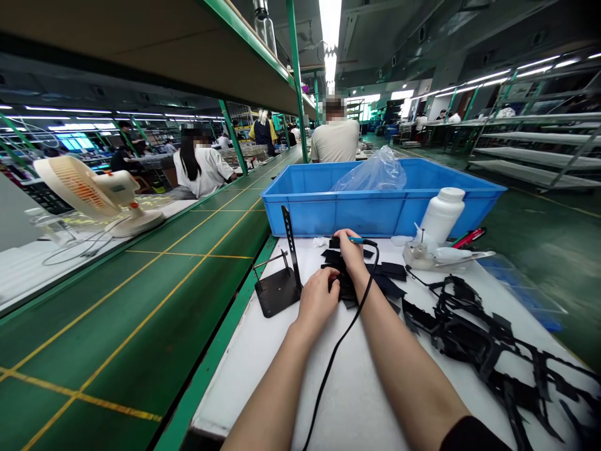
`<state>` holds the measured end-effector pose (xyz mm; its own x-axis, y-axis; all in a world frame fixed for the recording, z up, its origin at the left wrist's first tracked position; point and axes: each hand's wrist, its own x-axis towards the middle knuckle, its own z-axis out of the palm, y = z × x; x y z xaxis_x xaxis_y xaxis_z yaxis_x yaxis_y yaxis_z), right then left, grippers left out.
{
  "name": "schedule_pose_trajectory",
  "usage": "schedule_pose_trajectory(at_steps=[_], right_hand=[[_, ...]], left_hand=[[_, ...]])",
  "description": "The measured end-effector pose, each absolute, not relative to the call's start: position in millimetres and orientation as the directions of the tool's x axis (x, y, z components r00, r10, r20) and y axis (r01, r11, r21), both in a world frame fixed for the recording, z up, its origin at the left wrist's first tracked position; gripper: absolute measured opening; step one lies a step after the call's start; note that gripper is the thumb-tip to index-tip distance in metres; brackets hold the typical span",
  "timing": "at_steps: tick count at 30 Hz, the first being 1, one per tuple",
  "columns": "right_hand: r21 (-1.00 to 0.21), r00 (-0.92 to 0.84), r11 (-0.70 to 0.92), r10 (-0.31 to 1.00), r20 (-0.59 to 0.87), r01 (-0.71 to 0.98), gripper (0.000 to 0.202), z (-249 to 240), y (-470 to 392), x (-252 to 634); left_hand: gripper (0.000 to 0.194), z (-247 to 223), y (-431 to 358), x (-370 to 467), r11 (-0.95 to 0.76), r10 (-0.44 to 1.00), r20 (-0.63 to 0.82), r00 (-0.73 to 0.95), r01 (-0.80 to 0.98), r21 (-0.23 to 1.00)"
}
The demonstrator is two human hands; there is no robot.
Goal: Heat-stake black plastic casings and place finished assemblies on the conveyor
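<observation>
My right hand [351,252] is closed round a blue-handled soldering iron [357,240], whose black cord loops back over my forearm and down the table; its tip is hidden. Just to the left, my left hand [320,293] has its fingers and thumb curled on a black piece [334,274], mostly covered by the fingers. Flat black pieces [393,270] lie in a loose pile under and around both hands. Left of my left hand stands a black metal stand [278,293] with an upright perforated strip.
Behind the hands sits a blue bin [310,210] with a clear plastic bag [373,172]. A white bottle [442,216] stands at right, near tangled black plastic frames [479,338]. The green conveyor belt [154,294] runs along the left, with a fan [89,188] beyond. Several people sit farther off.
</observation>
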<state>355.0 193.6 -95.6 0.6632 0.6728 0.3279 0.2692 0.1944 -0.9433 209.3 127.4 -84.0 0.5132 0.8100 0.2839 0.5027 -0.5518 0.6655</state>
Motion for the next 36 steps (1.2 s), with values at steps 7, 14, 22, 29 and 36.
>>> schedule_pose_trajectory(at_steps=[7, 14, 22, 29, 36], right_hand=[[-0.871, 0.610, 0.255, 0.632, 0.479, 0.420, 0.027, -32, 168, 350], [-0.697, 0.271, 0.227, 0.806, 0.526, 0.680, 0.013, 38, 76, 342], [-0.219, -0.411, 0.459, 0.882, 0.232, 0.861, 0.015, 4, 20, 266], [-0.067, -0.356, 0.370, 0.920, 0.162, 0.927, 0.023, -44, 78, 197], [-0.068, -0.362, 0.365, 0.931, 0.044, 0.929, 0.024, -38, 88, 209]], left_hand=[[0.020, -86, 130, 210, -0.599, 0.769, 0.431, 0.473, 0.299, 0.743], [0.017, -48, 114, 188, -0.661, 0.750, 0.661, 0.001, -0.025, 0.750], [0.009, 21, 79, 102, -0.717, 0.673, 0.534, -0.511, -0.277, 0.639], [0.019, 16, 12, 31, -0.625, 0.723, 0.497, -0.480, -0.148, 0.767], [0.022, -7, -16, 30, -0.425, 0.870, 0.379, -0.317, -0.091, 0.901]])
